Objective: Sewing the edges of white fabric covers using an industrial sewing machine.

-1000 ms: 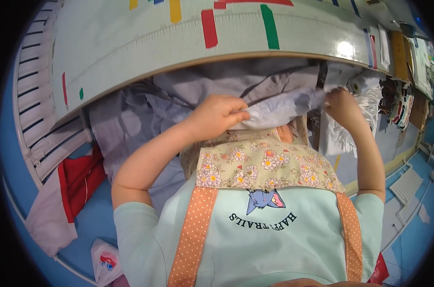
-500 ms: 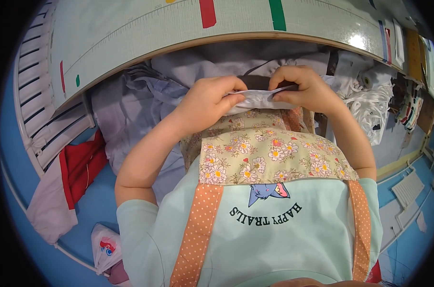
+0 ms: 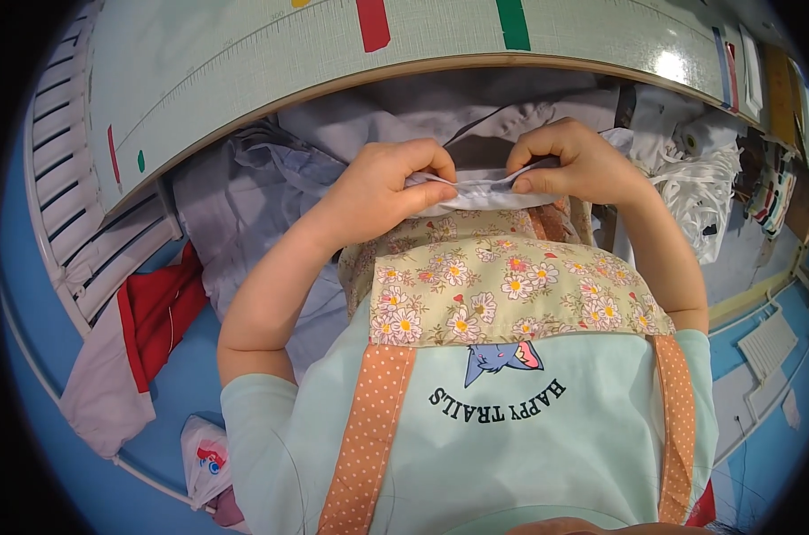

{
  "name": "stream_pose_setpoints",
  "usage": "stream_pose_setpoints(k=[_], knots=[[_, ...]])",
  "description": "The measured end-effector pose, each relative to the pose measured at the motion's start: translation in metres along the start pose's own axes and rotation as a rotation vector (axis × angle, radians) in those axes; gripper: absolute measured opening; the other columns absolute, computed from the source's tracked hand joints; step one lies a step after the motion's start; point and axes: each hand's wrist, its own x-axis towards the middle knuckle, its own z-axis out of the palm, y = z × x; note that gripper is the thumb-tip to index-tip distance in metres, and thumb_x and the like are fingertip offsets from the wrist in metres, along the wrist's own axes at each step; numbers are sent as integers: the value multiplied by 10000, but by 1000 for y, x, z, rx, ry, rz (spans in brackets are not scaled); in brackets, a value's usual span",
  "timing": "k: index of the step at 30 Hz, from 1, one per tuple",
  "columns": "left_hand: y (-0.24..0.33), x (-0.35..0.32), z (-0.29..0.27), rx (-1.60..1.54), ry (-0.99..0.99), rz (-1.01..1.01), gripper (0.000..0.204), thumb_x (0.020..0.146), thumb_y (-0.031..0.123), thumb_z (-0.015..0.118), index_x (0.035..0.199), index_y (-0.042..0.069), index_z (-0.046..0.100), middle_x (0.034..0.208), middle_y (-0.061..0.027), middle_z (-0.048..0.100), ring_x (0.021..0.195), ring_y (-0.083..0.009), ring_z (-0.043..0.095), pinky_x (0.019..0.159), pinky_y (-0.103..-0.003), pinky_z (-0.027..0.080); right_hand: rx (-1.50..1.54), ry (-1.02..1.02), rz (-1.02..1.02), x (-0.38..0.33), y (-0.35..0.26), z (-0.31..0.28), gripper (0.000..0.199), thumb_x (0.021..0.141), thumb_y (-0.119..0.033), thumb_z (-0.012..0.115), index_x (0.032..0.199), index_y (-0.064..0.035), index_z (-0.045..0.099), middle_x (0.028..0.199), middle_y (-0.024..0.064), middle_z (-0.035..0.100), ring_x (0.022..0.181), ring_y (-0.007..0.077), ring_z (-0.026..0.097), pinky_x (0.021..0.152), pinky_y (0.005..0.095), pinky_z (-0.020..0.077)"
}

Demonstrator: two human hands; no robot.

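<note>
Just above the middle of the frame, the left hand [image 3: 388, 185] and the right hand [image 3: 572, 162] are meeting over a folded edge of pale lilac fabric [image 3: 476, 192]. The left hand is curling its fingers down and pinching the fold from the left; the right hand is pinching the same fold between thumb and fingertips from the right, so both are closing tightly on the cloth with the knuckles nearly touching. The pinched strip is lying just above the top of a floral apron bib [image 3: 502, 294], which is covering the person's chest below the hands, with orange dotted straps [image 3: 369, 428] running down over a mint green shirt [image 3: 529, 455] in the lower half of the frame.

Behind and to the left of the hands, a heap of grey-lilac garments [image 3: 271, 196] is spilling from under the curved edge of a pale green worktable [image 3: 244, 62], which is filling the top of the frame and carrying red and green tape marks. To the right of the right hand, a bundle of white cord or tape [image 3: 703, 178] is hanging. At the left, a red and white garment [image 3: 155, 312] is lying on the blue floor [image 3: 181, 383] beside a white slatted crate [image 3: 74, 196]. A small white plastic bag [image 3: 206, 459] is sitting at the lower left
</note>
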Motion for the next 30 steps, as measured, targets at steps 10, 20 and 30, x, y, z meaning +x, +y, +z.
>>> stream_pose_setpoints(k=[10, 20, 30], knots=[[2, -9, -5, 181, 137, 441, 135, 690, 39, 726, 753, 24, 608, 747, -72, 599, 646, -216, 559, 574, -307, 434, -357, 305, -558, -27, -11, 7, 140, 663, -45, 731, 751, -15, 627, 787, 88, 616, 674, 234, 599, 562, 300, 469], [7, -18, 2, 320, 334, 575, 207, 630, 59, 762, 715, 45, 574, 759, -72, 580, 644, -242, 553, 548, -329, 446, -399, 418, -671, -32, -12, 15, 172, 621, 27, 712, 736, -12, 592, 798, 113, 611, 640, 225, 583, 542, 288, 465], [7, -16, 8, 77, 386, 280, 188, 673, 5, 735, 676, 22, 547, 717, -83, 585, 603, -173, 532, 526, -277, 387, -335, 519, -504, -25, -15, 20, 183, 614, 20, 719, 664, -18, 546, 724, 98, 625, 612, 203, 583, 522, 280, 423]])
